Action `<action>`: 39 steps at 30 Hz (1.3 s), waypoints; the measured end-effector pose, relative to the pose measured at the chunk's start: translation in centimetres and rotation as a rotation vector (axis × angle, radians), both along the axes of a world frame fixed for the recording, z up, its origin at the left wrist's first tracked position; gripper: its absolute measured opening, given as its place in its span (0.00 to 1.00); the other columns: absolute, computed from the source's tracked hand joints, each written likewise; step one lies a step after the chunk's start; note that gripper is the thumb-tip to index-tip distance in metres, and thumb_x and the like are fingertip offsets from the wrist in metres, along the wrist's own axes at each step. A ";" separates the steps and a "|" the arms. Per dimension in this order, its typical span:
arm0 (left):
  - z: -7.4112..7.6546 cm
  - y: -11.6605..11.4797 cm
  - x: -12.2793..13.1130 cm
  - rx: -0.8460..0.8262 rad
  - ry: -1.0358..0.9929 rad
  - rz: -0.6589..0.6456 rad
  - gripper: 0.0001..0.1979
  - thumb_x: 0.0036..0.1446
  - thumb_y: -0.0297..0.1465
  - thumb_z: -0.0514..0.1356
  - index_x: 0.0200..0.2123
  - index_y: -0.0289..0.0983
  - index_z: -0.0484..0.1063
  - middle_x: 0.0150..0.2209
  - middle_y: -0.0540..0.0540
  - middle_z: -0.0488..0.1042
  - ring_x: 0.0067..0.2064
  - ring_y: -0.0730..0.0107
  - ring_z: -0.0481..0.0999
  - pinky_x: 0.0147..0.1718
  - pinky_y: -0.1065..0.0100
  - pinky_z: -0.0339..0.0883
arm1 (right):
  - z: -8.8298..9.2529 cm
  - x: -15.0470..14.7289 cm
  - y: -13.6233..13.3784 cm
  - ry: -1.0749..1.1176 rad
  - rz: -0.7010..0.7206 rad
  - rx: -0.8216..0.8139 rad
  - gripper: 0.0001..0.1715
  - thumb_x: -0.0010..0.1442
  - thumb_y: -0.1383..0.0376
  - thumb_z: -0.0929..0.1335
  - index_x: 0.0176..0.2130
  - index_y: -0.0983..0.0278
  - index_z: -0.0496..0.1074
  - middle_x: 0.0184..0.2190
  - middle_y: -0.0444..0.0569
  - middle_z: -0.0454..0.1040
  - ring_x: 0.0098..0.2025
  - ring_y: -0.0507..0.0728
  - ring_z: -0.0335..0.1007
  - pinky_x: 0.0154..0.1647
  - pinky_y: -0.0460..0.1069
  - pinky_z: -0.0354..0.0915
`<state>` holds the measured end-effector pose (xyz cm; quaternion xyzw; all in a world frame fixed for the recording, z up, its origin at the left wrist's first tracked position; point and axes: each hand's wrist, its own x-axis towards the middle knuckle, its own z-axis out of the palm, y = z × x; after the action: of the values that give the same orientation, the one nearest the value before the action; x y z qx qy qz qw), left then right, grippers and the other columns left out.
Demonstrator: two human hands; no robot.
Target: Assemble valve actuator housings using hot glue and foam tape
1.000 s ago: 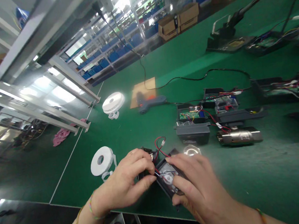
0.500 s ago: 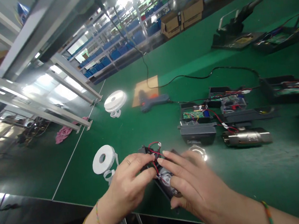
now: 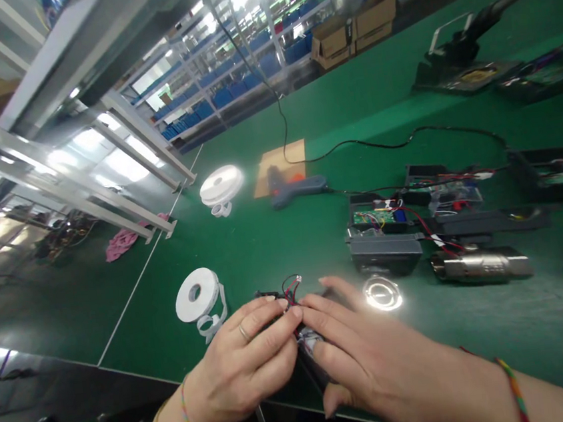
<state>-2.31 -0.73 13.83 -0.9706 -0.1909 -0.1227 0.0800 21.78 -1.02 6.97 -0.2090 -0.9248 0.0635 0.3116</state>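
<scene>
A dark plastic housing (image 3: 312,367) sits between my hands close to the bench's front edge, mostly covered by them. Thin red and black wires (image 3: 292,289) rise from its far end to a small white connector (image 3: 298,278). My left hand (image 3: 252,365) is closed at the wires and the housing's far end, its fingertips pressed together. Along the other side, my right hand (image 3: 372,356) grips the housing, with its index fingertip meeting the left fingers. What lies under the fingertips is hidden. A shiny round metal piece (image 3: 383,293) lies just beyond the right hand.
Left on the green bench are two rolls of white tape (image 3: 186,301). A glue gun (image 3: 299,190) rests partly on a tan sheet (image 3: 276,158), its cable trailing right. Open housings with circuit boards (image 3: 386,247) and a metal valve (image 3: 483,265) occupy the right side.
My left fingers have moved in against the right fingertips, covering more of the wires and the housing's inside. The view has shifted slightly, uncovering the round metal piece.
</scene>
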 end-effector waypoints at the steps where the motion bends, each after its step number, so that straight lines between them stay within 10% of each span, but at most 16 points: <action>1: 0.2 0.1 0.1 0.031 0.027 -0.002 0.13 0.67 0.24 0.51 0.45 0.34 0.76 0.52 0.39 0.80 0.58 0.57 0.77 0.61 0.55 0.71 | -0.2 -0.1 0.1 0.015 0.002 0.006 0.24 0.74 0.50 0.62 0.46 0.68 0.72 0.59 0.66 0.73 0.64 0.71 0.65 0.69 0.72 0.51; 12: -1.3 -1.7 0.0 -0.061 -0.140 0.151 0.10 0.65 0.21 0.53 0.44 0.32 0.72 0.47 0.36 0.81 0.51 0.61 0.79 0.54 0.60 0.76 | 1.8 1.1 0.3 -0.023 0.141 -0.269 0.19 0.69 0.58 0.69 0.55 0.66 0.69 0.66 0.59 0.65 0.69 0.65 0.59 0.73 0.64 0.53; 27: -1.2 -4.5 1.5 -0.145 -0.245 0.339 0.11 0.64 0.20 0.51 0.37 0.33 0.72 0.42 0.40 0.80 0.46 0.68 0.80 0.52 0.67 0.76 | 1.0 -0.4 -1.0 0.112 0.012 0.063 0.01 0.67 0.65 0.68 0.42 0.58 0.70 0.52 0.57 0.77 0.53 0.63 0.70 0.56 0.61 0.62; 39: -3.6 -5.0 1.6 -0.173 -0.382 0.358 0.10 0.65 0.22 0.50 0.37 0.32 0.70 0.36 0.42 0.79 0.40 0.68 0.82 0.49 0.68 0.78 | 0.8 0.1 -0.1 -0.030 0.154 -0.211 0.12 0.72 0.64 0.65 0.53 0.60 0.73 0.53 0.51 0.79 0.51 0.60 0.73 0.56 0.57 0.65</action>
<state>-0.70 -5.70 10.25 -0.8840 -0.3808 -0.2705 -0.0201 21.90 -1.11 7.81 -0.1699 -0.9308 0.1812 0.2682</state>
